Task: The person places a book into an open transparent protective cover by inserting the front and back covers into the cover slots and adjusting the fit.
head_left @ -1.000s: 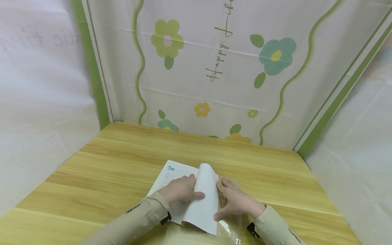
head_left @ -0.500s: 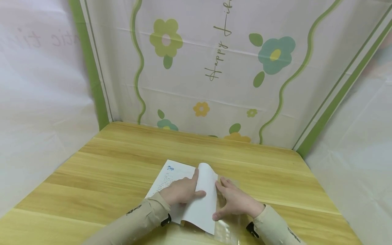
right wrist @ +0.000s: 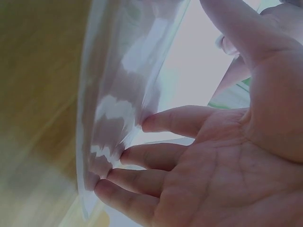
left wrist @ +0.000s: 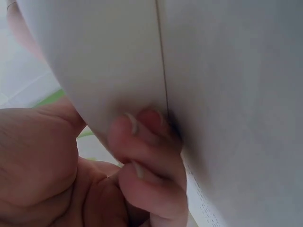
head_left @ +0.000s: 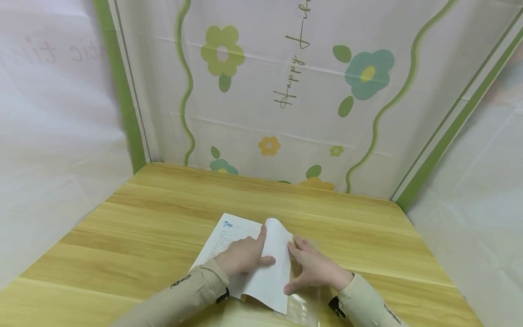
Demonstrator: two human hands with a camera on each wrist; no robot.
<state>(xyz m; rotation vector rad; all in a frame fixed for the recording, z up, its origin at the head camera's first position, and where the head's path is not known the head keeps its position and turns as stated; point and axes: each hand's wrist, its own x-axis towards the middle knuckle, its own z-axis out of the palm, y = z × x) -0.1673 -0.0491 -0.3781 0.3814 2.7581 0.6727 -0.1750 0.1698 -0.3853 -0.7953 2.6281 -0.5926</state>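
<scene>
Near the front of the table lies a white booklet [head_left: 239, 225] with small print and a blue mark at its top left corner. Its right-hand leaf [head_left: 270, 284] is curved up along a fold. My left hand [head_left: 241, 256] holds this leaf, thumb on the outside and curled fingers [left wrist: 151, 149] inside against the seam. Along the right edge of the leaf, my right hand [head_left: 316, 268] is spread, with thumb and fingertips touching that edge. A clear plastic sheet [right wrist: 120, 94] sticks out there, and the straight fingers [right wrist: 142, 156] touch it.
The wooden table [head_left: 143, 236] reaches back to a white cloth backdrop [head_left: 245, 109] with printed flowers and lettering. White cloth hangs at both sides too. Beige sleeves with black straps cover both forearms.
My left index finger has straightened along the fold of the leaf. The clear plastic at the right shifts slightly. My right hand stays almost in place.
</scene>
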